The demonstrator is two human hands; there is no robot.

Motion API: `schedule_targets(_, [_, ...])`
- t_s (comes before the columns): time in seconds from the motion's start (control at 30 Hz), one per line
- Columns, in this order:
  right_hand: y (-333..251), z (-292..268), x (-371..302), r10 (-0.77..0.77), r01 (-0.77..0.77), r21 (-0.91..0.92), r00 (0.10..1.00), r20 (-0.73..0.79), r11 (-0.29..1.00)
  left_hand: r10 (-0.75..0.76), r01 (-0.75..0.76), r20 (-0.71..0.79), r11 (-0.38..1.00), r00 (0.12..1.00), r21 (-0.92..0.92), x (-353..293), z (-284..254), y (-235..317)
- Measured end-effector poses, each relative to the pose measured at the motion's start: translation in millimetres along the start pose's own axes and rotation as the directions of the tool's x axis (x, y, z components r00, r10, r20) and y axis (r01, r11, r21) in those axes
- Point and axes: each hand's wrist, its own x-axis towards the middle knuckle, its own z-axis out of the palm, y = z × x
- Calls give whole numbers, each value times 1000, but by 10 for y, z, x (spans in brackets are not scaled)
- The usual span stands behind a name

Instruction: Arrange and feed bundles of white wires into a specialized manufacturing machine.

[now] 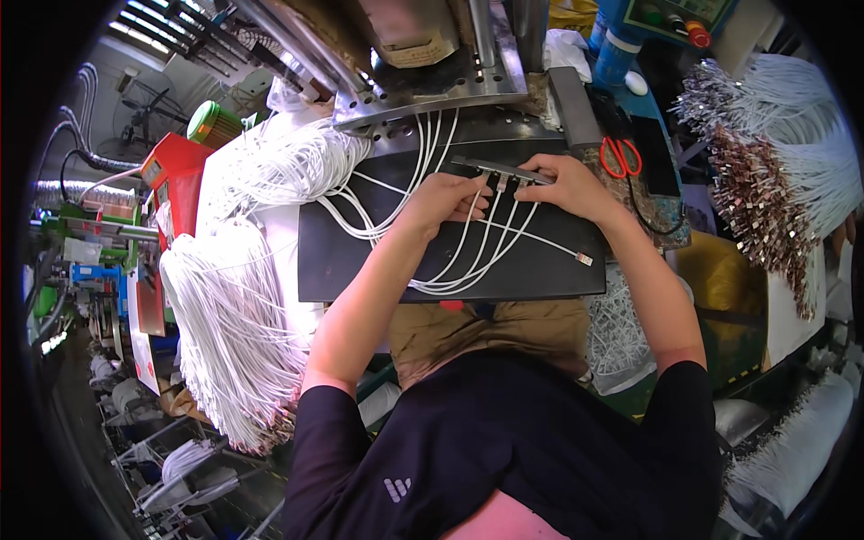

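A narrow grey metal bar [490,167] lies across the far part of the black work board. My right hand [569,186] is closed on the bar's right end, thumb on the near side and fingers beyond. Several white cables [483,252] run from connectors along the bar's near edge and loop toward me. My left hand [448,200] has its fingers pinched at the leftmost of these cables, close to the bar; the fingertips partly hide the cable's end. A loose cable plug [584,259] with a metal tip lies on the board below my right wrist.
Beyond the board [342,274] stands a press with a steel plate [432,97], white cables hanging beneath it. Big bundles of white cable [225,315] drape at left, another [810,153] at far right. Red-handled scissors [621,157] lie right of the board; a bag [621,333] sits below.
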Motion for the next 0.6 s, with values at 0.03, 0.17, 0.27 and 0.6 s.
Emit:
schedule_targets(0.03, [-25,8,-5,-27,27,8,999,17,1000,14,-14,5,1000,1000,-17,-6,10,-2])
schedule_targets(0.17, [-137,36,-28,-88,88,-2,994,57,996,81,-81,8,997,997,16,-79,53,29])
schedule_targets(0.27, [-170,57,-22,-60,40,-258,996,-70,965,169,-164,-18,974,985,159,-183,26,90])
schedule_targets(0.6, [174,68,192,-336,218,-400,907,-252,890,272,-340,-384,932,882,-122,376,-524,428])
